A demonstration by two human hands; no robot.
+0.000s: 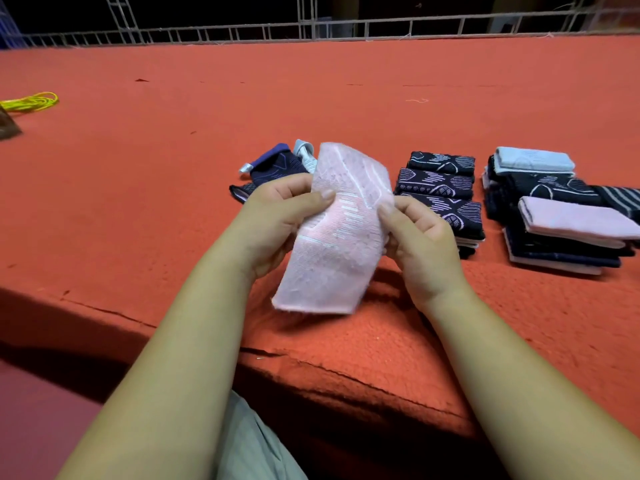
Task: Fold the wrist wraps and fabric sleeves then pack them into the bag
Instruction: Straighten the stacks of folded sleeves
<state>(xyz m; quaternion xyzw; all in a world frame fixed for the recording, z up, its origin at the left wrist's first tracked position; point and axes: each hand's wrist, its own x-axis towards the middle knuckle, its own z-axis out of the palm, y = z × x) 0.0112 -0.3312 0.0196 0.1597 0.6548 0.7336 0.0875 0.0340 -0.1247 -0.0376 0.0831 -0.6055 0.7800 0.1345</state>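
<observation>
Head view: a pink sleeve (332, 230) is hanging in the air over the near part of the orange table (311, 98), tilted, top end leaning right, lower end pointing down-left. Left hand (277, 220) is pinching its left edge, thumb on the front, fingers curled behind. Right hand (422, 244) is pinching the right edge the same way, thumb on the front. Both forearms are reaching in from the bottom of the frame.

Just behind the sleeve, a loose heap of dark blue and pale pieces (273, 171) is lying unfolded on the table. To the right, a stack of folded navy patterned pieces (440, 192) is sitting, and further right a second stack (554, 209) with pale blue and pink ones on top. A yellow cord (31, 102) is lying at the far left. A metal railing (311, 29) is running along the far edge.
</observation>
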